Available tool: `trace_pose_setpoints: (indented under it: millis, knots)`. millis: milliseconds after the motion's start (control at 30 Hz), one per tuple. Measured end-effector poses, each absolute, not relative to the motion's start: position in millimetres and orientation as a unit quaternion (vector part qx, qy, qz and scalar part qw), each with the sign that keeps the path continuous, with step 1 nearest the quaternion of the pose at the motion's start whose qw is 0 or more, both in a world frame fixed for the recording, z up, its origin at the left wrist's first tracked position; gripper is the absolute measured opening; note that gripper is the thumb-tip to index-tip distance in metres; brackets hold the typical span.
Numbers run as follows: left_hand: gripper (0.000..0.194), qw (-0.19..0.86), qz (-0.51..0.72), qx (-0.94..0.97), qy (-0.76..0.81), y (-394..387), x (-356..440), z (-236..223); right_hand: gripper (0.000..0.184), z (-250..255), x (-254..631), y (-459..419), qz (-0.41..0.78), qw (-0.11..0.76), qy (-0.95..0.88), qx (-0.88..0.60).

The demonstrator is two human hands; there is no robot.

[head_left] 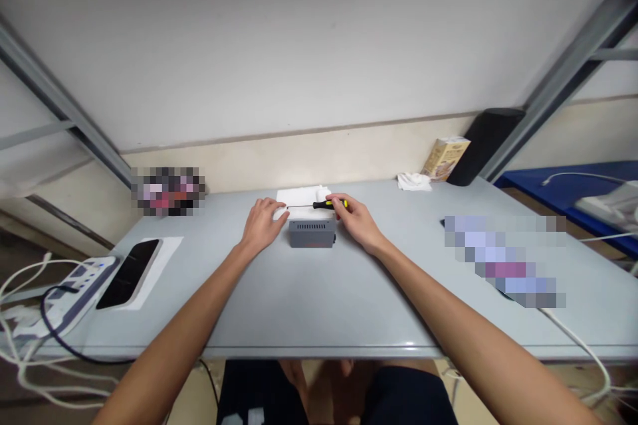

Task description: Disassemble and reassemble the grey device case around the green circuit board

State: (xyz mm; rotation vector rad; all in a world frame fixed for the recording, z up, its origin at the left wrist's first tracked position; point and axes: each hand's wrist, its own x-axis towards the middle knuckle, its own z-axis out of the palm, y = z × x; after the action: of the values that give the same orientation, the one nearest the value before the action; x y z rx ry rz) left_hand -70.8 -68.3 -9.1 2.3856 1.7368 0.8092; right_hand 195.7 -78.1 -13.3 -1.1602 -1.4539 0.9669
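Observation:
A small grey box with vent slots (312,233) sits mid-table on the grey table (319,305). Behind it lies a white sheet of paper (302,202). My right hand (355,220) is at the box's right side, fingers closed on the black and yellow handle of a screwdriver (326,204) whose thin shaft points left over the paper. My left hand (262,222) rests at the box's left side, fingers curled down on the paper's edge and holding nothing that I can make out.
A dark phone (127,273) lies on white paper at the left beside a power strip (74,295) with cables. At the back right are a crumpled tissue (413,180), a carton (446,157) and a black cylinder (484,143). A white cable (581,345) runs off the right front.

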Motion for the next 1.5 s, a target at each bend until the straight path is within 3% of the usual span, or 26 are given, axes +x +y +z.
trace_pose_setpoints:
  millis: [433,1500]
  knots:
    - [0.013,0.05,0.312,0.796,0.517,-52.9,-72.7,-13.1,0.058,-10.0,196.6,-79.8,0.405,0.498,-0.602,-0.475]
    - [0.026,0.101,0.306,0.822,0.47,-55.0,-76.1,-17.3,0.056,-8.2,196.9,-82.3,0.396,0.502,-0.596,-0.486]
